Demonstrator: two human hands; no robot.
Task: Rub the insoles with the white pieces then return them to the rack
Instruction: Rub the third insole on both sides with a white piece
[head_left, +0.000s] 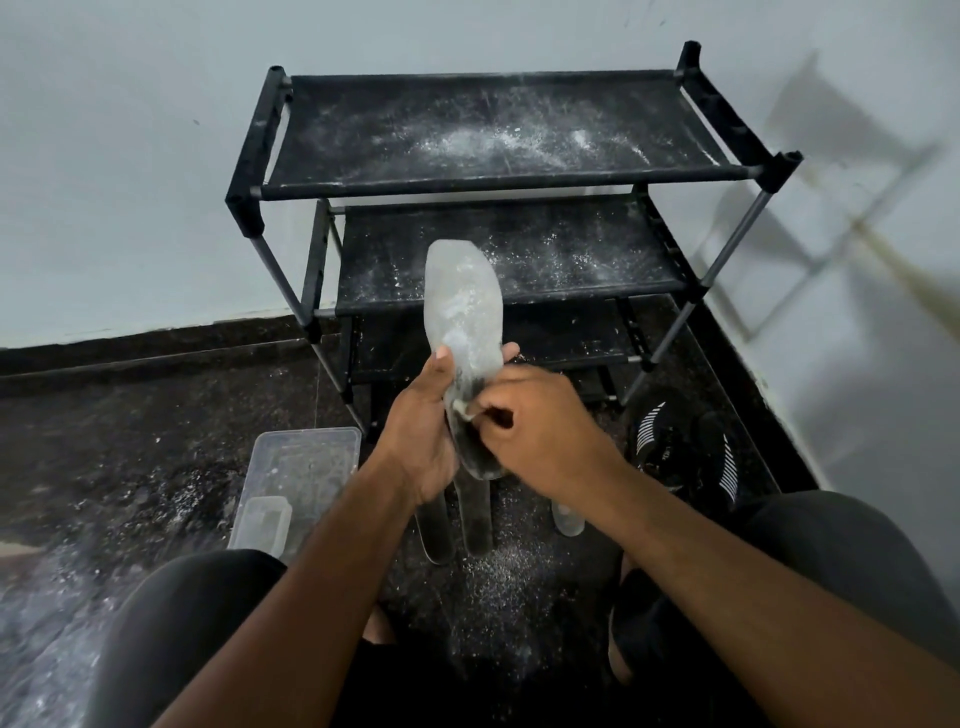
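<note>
White-dusted insole (464, 312) before rack (498, 182)

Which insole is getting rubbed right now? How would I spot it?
Find the black shoe rack by the wall. In front of it, the left hand holds up one insole, dusted white on top. The other insoles lie on the floor below.

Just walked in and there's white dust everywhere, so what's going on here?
A person crouched on the floor holds an insole upright in the left hand and rubs it near the heel with a small white piece pinched in the right hand. The upper part is already whitened. More insoles lie on the floor below. The black rack ahead is dusted with powder and holds no insoles on the shelves in view. A clear plastic container sits to the left.
</note>
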